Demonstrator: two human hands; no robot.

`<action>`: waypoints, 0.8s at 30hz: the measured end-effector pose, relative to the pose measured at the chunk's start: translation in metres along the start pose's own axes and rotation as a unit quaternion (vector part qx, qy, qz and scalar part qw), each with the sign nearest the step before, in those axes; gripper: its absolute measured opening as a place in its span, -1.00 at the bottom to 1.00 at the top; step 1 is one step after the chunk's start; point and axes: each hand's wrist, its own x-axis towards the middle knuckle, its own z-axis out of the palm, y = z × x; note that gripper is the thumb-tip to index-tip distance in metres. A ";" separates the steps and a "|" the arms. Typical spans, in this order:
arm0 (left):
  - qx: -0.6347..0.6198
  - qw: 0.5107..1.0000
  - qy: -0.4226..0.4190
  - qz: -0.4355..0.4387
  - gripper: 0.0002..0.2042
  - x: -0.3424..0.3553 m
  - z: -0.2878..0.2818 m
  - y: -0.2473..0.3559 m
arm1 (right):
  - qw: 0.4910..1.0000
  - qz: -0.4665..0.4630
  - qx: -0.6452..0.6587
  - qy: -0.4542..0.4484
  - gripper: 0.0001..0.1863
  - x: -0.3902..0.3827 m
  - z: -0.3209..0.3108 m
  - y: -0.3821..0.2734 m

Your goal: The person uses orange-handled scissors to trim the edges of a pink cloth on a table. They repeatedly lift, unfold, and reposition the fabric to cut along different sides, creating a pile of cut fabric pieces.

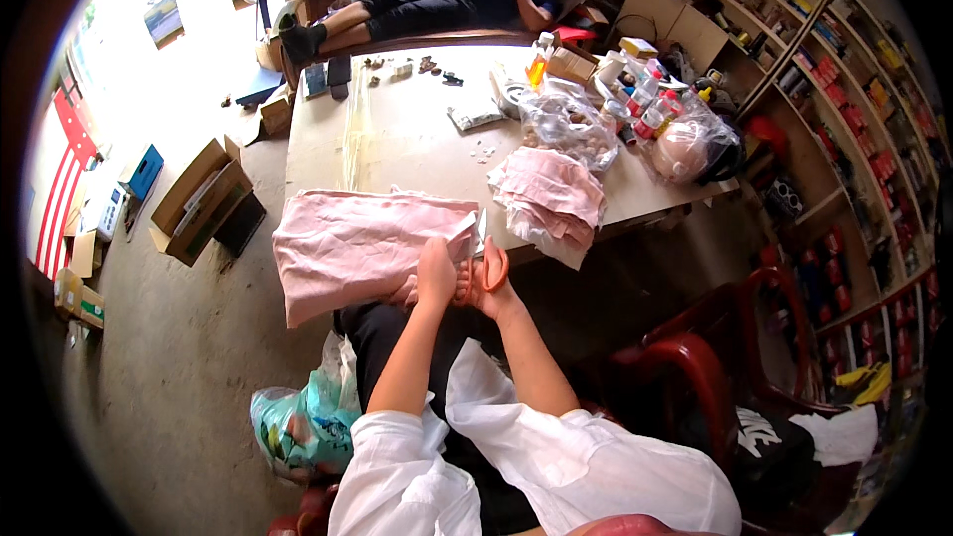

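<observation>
Mid-cut, frame centre. Left hand (434, 276) pinching edge of pink cloth (357, 243) draped over near edge of desk (417, 139). Right hand (493, 283) closed through orange scissors (488, 263), blades at cloth's right edge. Cut pieces (551, 199) piled right; most of the cloth uncut.

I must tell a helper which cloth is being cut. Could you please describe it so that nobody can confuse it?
Start at the large pale worktable. At its near edge, the wide pink fabric sheet hangs toward the seated person, whose left hand grips it while the right hand works orange-handled scissors. Unlike the stack of small pink pieces beside it, it is one broad sheet.
</observation>
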 end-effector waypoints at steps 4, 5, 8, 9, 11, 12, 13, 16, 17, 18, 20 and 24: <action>-0.054 0.997 0.029 -0.041 -0.82 0.018 0.007 -0.013 | 0.999 -0.018 -0.047 -0.014 -0.21 -0.006 0.022 0.004; -0.082 0.996 0.023 -0.037 -0.81 0.026 0.011 -0.030 | 0.998 -0.014 -0.033 -0.053 -0.20 -0.002 0.022 0.008; -0.212 0.971 -0.050 -0.098 -0.74 0.033 0.016 -0.020 | 0.993 -0.012 -0.002 -0.121 -0.07 0.013 -0.012 0.003; -0.180 0.972 -0.084 -0.126 -0.72 0.031 0.012 -0.011 | 0.994 -0.023 -0.013 -0.101 -0.05 0.011 -0.011 0.004; -0.090 0.983 -0.114 -0.110 -0.71 0.028 0.002 -0.010 | 0.997 -0.049 -0.028 -0.048 -0.18 -0.006 0.023 0.009; -0.113 0.978 -0.109 -0.137 -0.73 0.023 0.000 -0.011 | 0.997 -0.037 -0.028 -0.059 -0.17 -0.003 0.019 0.013; -0.139 0.972 -0.103 -0.157 -0.74 0.024 0.000 -0.009 | 0.996 -0.032 -0.030 -0.072 -0.16 0.000 0.017 0.009; -0.184 0.968 -0.055 -0.159 -0.76 0.023 0.009 -0.015 | 0.997 -0.032 -0.040 -0.060 -0.15 0.003 0.018 0.006; -0.194 0.964 -0.055 -0.172 -0.77 0.021 0.010 -0.016 | 0.997 -0.034 -0.045 -0.048 -0.16 0.001 0.022 0.006; -0.205 0.960 -0.054 -0.184 -0.77 0.020 0.010 -0.017 | 0.997 -0.037 -0.050 -0.037 -0.17 -0.001 0.026 0.005; -0.233 0.942 -0.070 -0.231 -0.78 0.022 0.007 -0.001 | 0.997 -0.028 -0.050 -0.054 -0.19 -0.003 0.019 0.001; -0.233 0.954 -0.040 -0.184 -0.77 0.020 0.007 -0.011 | 0.996 0.012 -0.017 -0.091 -0.21 -0.009 0.018 0.011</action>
